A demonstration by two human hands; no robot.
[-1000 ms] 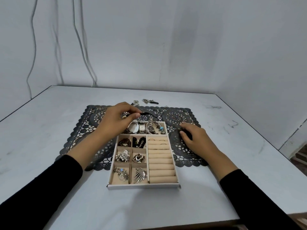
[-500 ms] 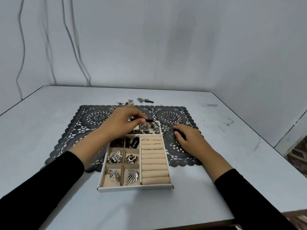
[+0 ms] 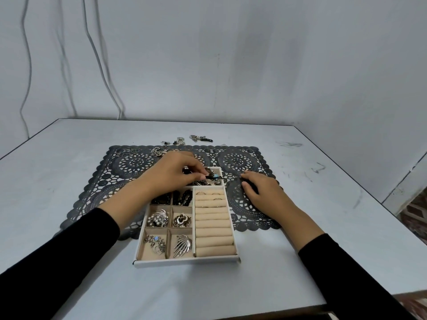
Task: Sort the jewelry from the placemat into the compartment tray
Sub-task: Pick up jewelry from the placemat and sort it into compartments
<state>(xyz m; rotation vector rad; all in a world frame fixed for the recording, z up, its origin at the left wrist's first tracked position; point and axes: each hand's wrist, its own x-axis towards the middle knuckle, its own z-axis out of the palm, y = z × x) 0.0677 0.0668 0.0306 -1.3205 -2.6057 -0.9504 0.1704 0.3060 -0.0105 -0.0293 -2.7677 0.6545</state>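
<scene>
Black jewelry piece (image 3: 211,177) is pinched by the left hand (image 3: 175,174) at 12 o'clock of the white compartment tray (image 3: 187,264). Right hand (image 3: 265,192) rests at 3 o'clock, grip unclear.

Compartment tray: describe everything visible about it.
The tray is a shallow rectangular box, white outside, beige lining, lying flat on the table with its far end on the placemat. Six small left cells hold brooches and dark beads; a right column of ring rolls carries a few rings; the wide far cell holds mixed pieces, where the left hand pinches a dark piece.
</scene>
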